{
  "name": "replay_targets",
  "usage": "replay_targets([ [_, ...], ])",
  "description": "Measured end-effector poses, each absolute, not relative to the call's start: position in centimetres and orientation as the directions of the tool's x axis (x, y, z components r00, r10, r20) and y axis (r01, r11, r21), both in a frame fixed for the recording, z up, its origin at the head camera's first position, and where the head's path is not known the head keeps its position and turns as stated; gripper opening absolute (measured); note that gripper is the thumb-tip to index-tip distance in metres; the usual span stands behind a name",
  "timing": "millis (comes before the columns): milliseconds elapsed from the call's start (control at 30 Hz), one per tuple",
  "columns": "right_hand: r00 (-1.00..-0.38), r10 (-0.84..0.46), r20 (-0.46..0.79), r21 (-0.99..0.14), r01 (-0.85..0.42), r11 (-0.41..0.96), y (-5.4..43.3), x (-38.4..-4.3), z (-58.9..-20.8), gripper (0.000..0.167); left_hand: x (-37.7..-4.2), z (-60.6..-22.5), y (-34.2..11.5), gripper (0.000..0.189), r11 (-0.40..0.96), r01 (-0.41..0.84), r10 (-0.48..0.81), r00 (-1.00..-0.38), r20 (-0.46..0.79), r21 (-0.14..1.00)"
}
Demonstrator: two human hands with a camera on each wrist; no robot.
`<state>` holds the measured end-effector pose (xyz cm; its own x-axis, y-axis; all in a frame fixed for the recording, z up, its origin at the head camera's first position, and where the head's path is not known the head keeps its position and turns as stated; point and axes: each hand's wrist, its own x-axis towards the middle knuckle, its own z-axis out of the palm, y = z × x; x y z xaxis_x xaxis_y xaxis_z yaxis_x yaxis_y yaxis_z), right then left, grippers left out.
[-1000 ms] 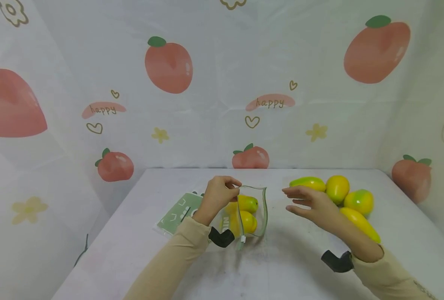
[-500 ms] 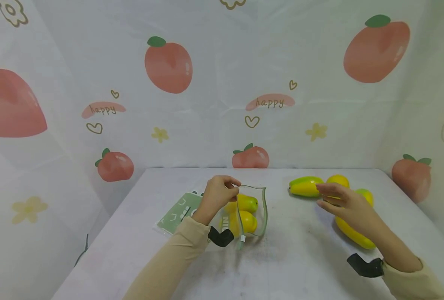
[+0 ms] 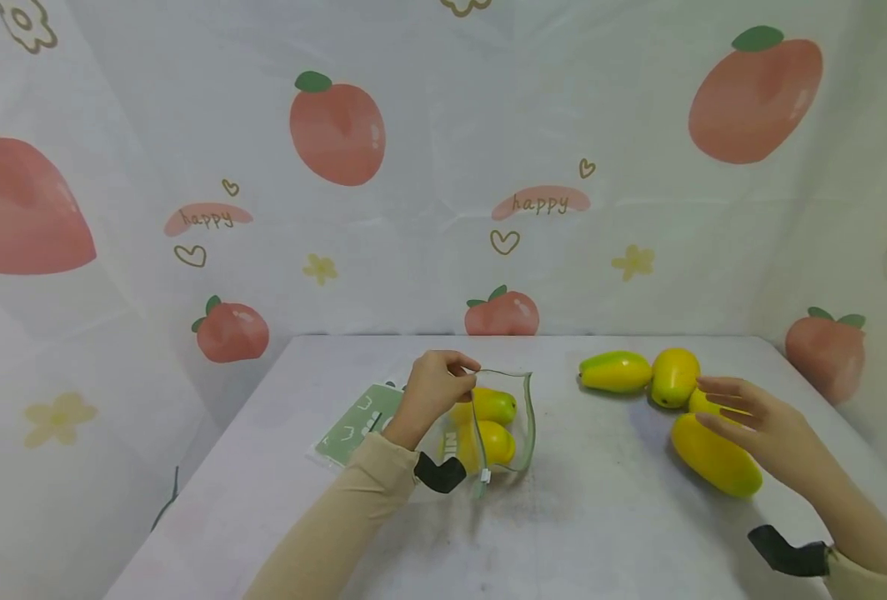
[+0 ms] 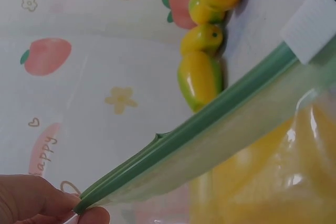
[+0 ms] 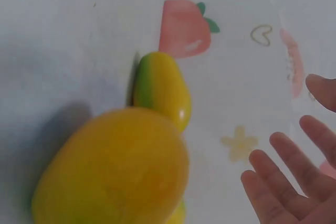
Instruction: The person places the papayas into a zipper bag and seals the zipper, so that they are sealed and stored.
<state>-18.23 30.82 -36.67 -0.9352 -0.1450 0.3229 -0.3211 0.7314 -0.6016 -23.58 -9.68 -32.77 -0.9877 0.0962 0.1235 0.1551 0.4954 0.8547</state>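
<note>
My left hand [image 3: 436,392] pinches the top corner of a clear zip bag [image 3: 529,421] with a green seal, its mouth spread wide toward the right. Two yellow-green mangoes [image 3: 498,444] lie inside. In the left wrist view, thumb and fingertips [image 4: 94,215] grip the end of the green seal, and a white slider [image 4: 308,27] sits farther along it. My right hand [image 3: 769,429], fingers spread and holding nothing, hovers at the right beside a large yellow mango [image 3: 714,458]. That mango looms large in the right wrist view, with the open fingers [image 5: 286,156] to its right.
Behind the large mango, another mango [image 3: 706,402] is partly covered by the right hand. A mango [image 3: 674,377] and a greener one [image 3: 614,372] lie toward the table's back. A flat green packet [image 3: 361,421] rests left of the bag. A fruit-printed cloth [image 3: 413,250] hangs behind the table.
My right hand has moved right and toward me, from near the greener mango to the large one, uncovering the mangoes at the back. The left hand and bag have stayed in place.
</note>
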Motion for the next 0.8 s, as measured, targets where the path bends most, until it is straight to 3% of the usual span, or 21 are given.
replay_targets([
  [333, -0.949, -0.119, 0.292, -0.593, -0.277, 0.756, 33.7, -17.4, -39.5, 0.05, -23.7, -32.8, -9.8, 0.015, 0.503, 0.146, 0.092, -0.989, 0.115, 0.852],
  [800, -0.988, -0.143, 0.062, -0.576, -0.153, 0.803, 34.8, -17.0, -40.8, 0.065, -23.6, -32.9, -9.7, 0.015, 0.505, 0.164, 0.105, -0.986, 0.128, 0.847],
])
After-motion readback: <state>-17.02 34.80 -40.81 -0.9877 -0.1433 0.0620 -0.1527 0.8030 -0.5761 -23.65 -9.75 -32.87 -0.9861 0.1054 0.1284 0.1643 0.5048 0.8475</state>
